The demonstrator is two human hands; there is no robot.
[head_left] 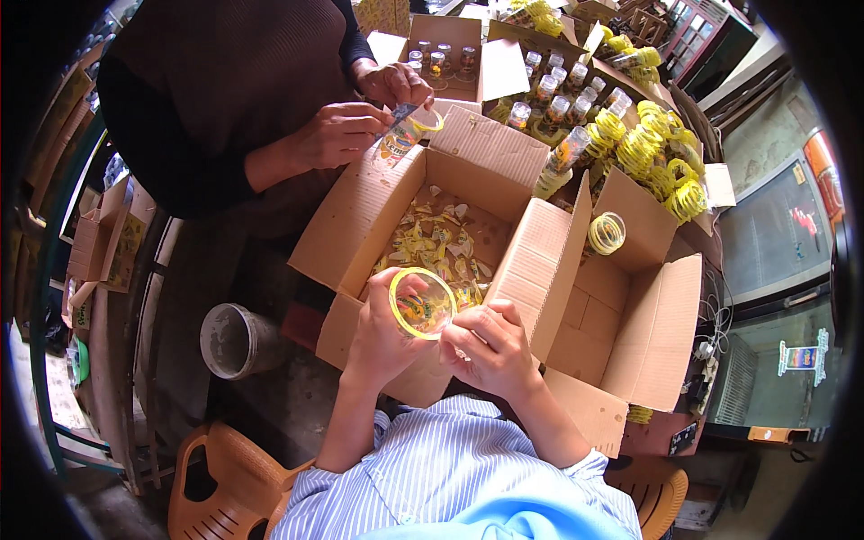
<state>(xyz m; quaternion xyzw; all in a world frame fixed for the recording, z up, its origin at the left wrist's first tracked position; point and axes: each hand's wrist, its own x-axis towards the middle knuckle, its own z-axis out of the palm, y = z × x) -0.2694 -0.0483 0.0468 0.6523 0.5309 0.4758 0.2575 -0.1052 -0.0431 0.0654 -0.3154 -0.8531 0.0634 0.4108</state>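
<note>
My left hand (380, 335) is wrapped round a clear cup with a yellow rim (423, 304), its open end tilted up toward me. Close against the cup's right side, my right hand (489, 346) is closed in a pinch; what its fingers hold, if anything, is too small to make out. Both hands are over the near edge of an open cardboard box (355, 216). Inside that box lie many torn yellow and white scraps (432, 238).
Across the box, another person's hands (346, 130) hold a similar yellow-rimmed cup (400, 139) and a flat blade-like tool. At right stands a second open box (621, 346). Beyond are clear glasses (553, 108) and stacked yellow rings (643, 144). A bucket (236, 340) stands at left.
</note>
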